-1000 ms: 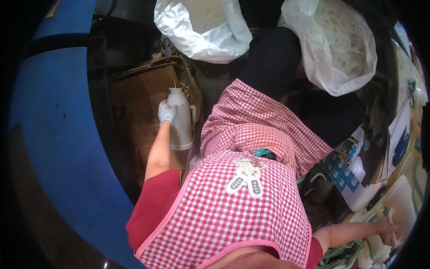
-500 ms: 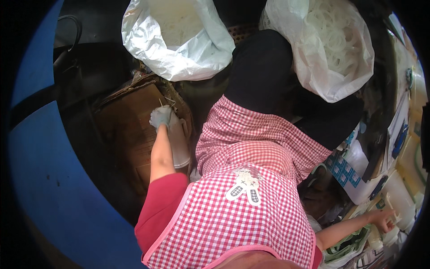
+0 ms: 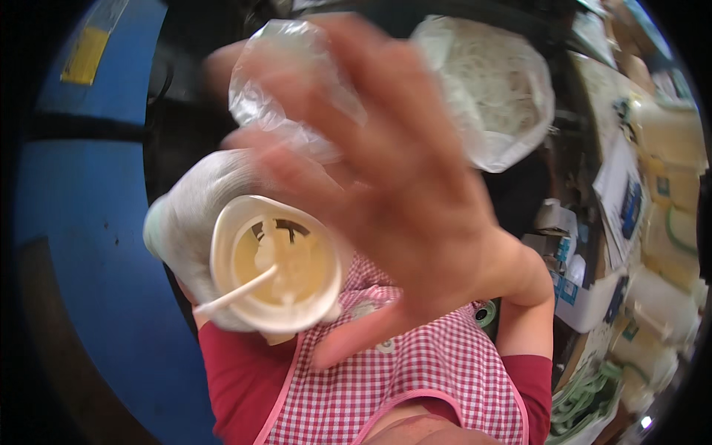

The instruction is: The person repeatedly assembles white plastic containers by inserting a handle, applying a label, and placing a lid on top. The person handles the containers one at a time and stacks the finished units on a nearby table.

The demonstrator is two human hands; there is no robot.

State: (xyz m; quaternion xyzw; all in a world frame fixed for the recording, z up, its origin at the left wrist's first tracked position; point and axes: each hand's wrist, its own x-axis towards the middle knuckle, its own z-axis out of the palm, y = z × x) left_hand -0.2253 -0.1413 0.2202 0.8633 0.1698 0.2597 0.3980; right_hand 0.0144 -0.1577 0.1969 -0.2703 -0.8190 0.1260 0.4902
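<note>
Close to the camera, my left hand (image 3: 189, 219), in a pale grey glove, is wrapped round a white pitcher (image 3: 222, 233) from its left side. The pitcher is tipped so that its opening shows, with a pale yellowish inside; whether that is liquid I cannot tell. A white straw-like stick (image 3: 241, 289) leans out over its rim. My bare right hand (image 3: 415, 193) is spread open just right of the pitcher, blurred by motion, and holds nothing I can see. It hides part of the pitcher's far right side and much of my lap.
Behind my right fingers is a whitish plastic bag (image 3: 271, 104). Another white bag (image 3: 504, 93) holds many translucent rings. Blue panels (image 3: 81, 200) stand at the left. On the right, a worktop carries papers (image 3: 615, 178), translucent tubs (image 3: 660, 297) and a bag of green items (image 3: 586, 404).
My left hand has lifted the pitcher from the cardboard at the left up close to the camera. My right hand has come from the right-hand worktop to beside the pitcher.
</note>
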